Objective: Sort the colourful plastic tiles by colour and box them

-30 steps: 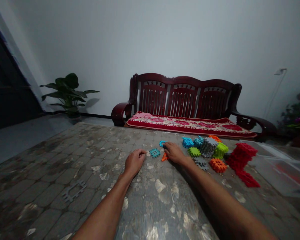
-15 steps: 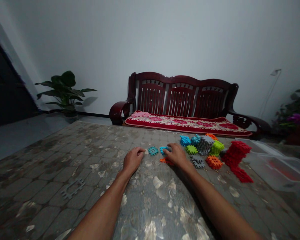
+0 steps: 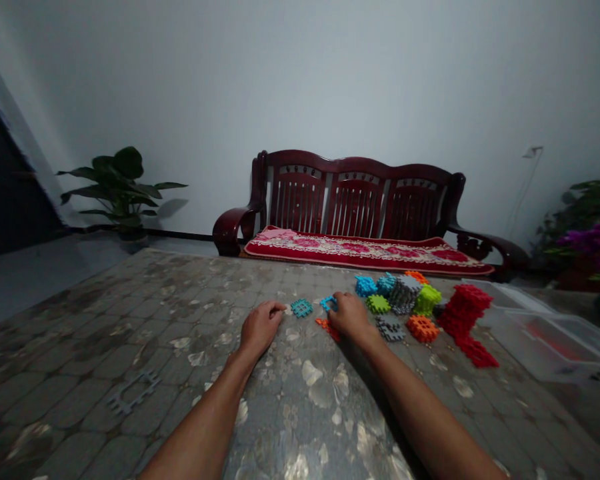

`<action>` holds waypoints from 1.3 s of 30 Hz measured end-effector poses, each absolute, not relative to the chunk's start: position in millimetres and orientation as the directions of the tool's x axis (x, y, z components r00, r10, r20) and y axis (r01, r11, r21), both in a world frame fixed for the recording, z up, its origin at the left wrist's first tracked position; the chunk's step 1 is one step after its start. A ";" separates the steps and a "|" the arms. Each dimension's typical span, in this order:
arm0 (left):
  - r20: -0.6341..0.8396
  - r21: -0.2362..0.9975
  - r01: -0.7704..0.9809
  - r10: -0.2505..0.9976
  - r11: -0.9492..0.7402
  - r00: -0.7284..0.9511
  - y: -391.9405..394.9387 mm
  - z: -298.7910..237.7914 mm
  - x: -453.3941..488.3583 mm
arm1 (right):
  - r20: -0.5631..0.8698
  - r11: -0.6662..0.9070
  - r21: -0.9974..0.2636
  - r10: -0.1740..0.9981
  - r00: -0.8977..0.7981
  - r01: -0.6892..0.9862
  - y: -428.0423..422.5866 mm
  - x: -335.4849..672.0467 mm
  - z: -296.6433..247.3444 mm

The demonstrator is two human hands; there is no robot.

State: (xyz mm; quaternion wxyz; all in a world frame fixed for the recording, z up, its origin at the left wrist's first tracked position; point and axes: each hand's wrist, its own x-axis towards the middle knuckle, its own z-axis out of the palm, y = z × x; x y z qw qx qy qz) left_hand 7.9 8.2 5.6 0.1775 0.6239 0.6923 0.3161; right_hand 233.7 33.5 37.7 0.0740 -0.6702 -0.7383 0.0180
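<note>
My left hand (image 3: 263,327) rests on the table with its fingers loosely stretched, nothing visible in them. Just right of its fingertips lies a flat teal toothed tile (image 3: 301,307), a small gap between them. My right hand (image 3: 353,319) is closed, its fingertips on the right side of a light blue toothed frame tile (image 3: 327,303), which they partly cover. Close below its thumb lies an orange toothed tile (image 3: 326,327), partly hidden by the hand. Beyond the right hand lie a lime tile (image 3: 378,304) and dark grey tiles (image 3: 390,329).
Stacks of blue tiles (image 3: 365,286), grey tiles (image 3: 405,295), lime tiles (image 3: 427,299), orange tiles (image 3: 423,328) and red tiles (image 3: 464,313) stand on the right. Clear plastic bins (image 3: 545,353) sit beyond them. A grey frame piece (image 3: 133,392) lies at left. A wooden bench (image 3: 355,193) stands behind.
The whole view has shifted slightly. My right fingers have drawn down a little at the light blue tile. My left hand stays beside the teal tile.
</note>
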 end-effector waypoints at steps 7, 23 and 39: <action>0.148 0.665 0.747 0.976 0.019 -0.157 7.9 4.7 7.7 | 0.193 0.061 -0.172 0.981 -0.027 0.983 40.5 254.1 52.1; 0.164 0.665 0.747 0.976 -0.002 -0.144 6.5 6.7 7.7 | 0.185 -0.215 -0.104 0.955 0.231 0.971 76.3 304.7 77.4; 0.140 0.650 0.760 0.980 0.017 -0.141 3.9 10.8 9.6 | 0.181 0.173 -0.335 0.977 -0.117 0.926 34.5 265.7 43.2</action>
